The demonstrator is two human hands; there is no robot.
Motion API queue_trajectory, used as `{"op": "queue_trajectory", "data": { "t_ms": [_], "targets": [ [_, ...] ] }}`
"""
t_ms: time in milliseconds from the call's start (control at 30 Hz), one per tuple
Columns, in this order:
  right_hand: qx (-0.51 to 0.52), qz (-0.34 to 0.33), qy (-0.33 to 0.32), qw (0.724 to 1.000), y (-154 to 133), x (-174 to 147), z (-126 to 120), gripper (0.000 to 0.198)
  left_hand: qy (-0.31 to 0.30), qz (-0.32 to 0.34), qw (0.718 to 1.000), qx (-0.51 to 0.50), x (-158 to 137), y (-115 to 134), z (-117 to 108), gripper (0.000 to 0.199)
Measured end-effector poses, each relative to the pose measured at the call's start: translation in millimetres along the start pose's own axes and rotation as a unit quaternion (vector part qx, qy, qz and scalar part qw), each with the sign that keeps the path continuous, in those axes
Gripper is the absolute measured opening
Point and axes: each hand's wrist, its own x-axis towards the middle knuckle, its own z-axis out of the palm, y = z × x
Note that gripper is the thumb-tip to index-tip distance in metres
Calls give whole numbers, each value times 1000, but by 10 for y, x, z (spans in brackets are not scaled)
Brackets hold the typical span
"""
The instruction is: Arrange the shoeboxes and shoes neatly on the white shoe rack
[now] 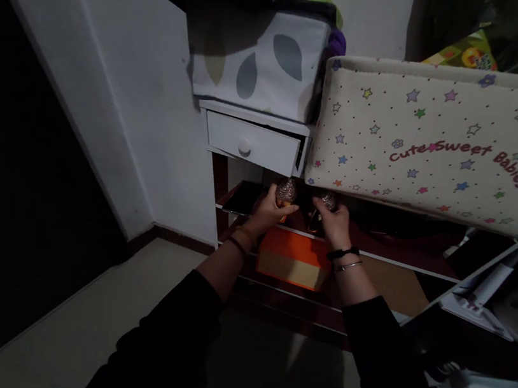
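Black sleeves fill the lower frame. At centre, I see my left hand (pixel 270 210) with fingers (pixel 286 209) pinching a glittery shoe (pixel 286 191) and my right hand (pixel 333 222) gripping its twin (pixel 328 201), both at the shelf (pixel 389 258) above an orange box (pixel 295 259).

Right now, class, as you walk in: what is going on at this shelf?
A person crouches at a dark shelf under a star-printed fabric bin. The left hand has its grip on a small glittery object, and the right hand holds a second one, both at the shelf edge. An orange box sits just below the hands. A white drawer above stands slightly open.
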Motion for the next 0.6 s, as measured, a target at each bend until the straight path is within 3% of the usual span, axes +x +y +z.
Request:
{"op": "queue_trajectory", "data": {
  "t_ms": [133, 333, 467, 600],
  "targets": [
    [13, -2, -36, 999, 33, -31, 10, 59, -2, -1, 1000, 7, -1, -20, -12, 68],
    [189, 92, -154, 966, 123, -64, -203, 71, -29, -4, 999, 22, -8, -15, -84, 74],
    [210, 101, -165, 958, 164, -56, -238, 67, -34, 4, 999, 28, -27, -3, -110, 73],
    [196, 108, -153, 963, 134, -59, -189, 76, -23, 5, 1000, 10, -30, -16, -33, 62]
  ]
}}
